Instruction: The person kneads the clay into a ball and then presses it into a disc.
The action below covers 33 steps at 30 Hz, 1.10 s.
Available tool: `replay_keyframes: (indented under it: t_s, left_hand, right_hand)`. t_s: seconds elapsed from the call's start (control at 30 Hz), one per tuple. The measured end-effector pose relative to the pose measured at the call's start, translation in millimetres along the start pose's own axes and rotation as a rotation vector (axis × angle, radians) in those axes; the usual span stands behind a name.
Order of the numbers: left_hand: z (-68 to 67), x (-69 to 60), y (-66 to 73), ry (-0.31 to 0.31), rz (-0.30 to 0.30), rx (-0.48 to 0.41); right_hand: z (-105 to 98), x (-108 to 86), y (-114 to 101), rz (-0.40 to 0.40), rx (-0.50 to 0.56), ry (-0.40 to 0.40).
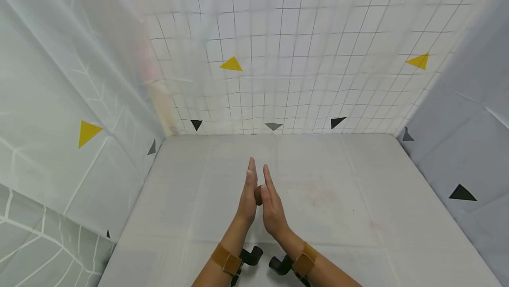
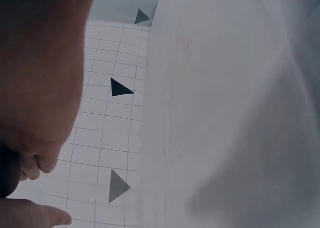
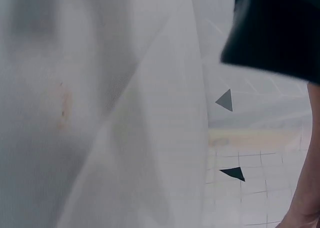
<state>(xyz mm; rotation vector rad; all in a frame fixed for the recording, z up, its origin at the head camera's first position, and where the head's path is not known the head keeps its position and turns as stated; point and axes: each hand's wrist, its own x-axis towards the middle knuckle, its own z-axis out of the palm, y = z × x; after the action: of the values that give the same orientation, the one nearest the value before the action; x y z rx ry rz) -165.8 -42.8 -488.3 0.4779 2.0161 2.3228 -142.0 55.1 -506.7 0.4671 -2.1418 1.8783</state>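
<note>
A small brown, roundish lump [image 1: 258,195] sits between my two palms, partly covered by them; its material cannot be told. My left hand [image 1: 248,198] presses it from the left with straight fingers pointing away. From the other side my right hand [image 1: 273,207] lies flat against it, fingers also straight. The fingertips stand slightly apart, and both hands are over the middle of the table. In the left wrist view the dark lump [image 2: 7,173] shows at the left edge between the right hand [image 2: 40,97] and the left hand [image 2: 30,214]. The right wrist view catches part of the left arm [image 3: 307,188].
A white-covered table [image 1: 191,181] spreads around the hands, with faint reddish stains on its right. A gridded sheet [image 1: 270,39] hangs behind, and pale sheets enclose both sides. Each wrist carries a brown strap and a black camera, the left camera [image 1: 252,256] close to the right one [image 1: 280,265].
</note>
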Motion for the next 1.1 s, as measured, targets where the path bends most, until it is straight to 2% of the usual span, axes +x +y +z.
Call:
replay_keyframes:
  t_s: [0.2, 0.5, 1.1]
  left_hand:
    - [3.2, -0.6, 0.6, -0.008, 0.015, 0.014]
    - [6.9, -0.8, 1.6, -0.012, 0.012, 0.005]
    - [6.5, 0.4, -0.5, -0.019, -0.005, 0.032]
  right_hand:
    - [0.3, -1.0, 0.6, 0.073, 0.034, -0.016]
    - [-1.4, -1.8, 1.5, 0.103, 0.057, -0.027]
    - [-11.2, 1.3, 9.1, 0.045, -0.030, 0.033]
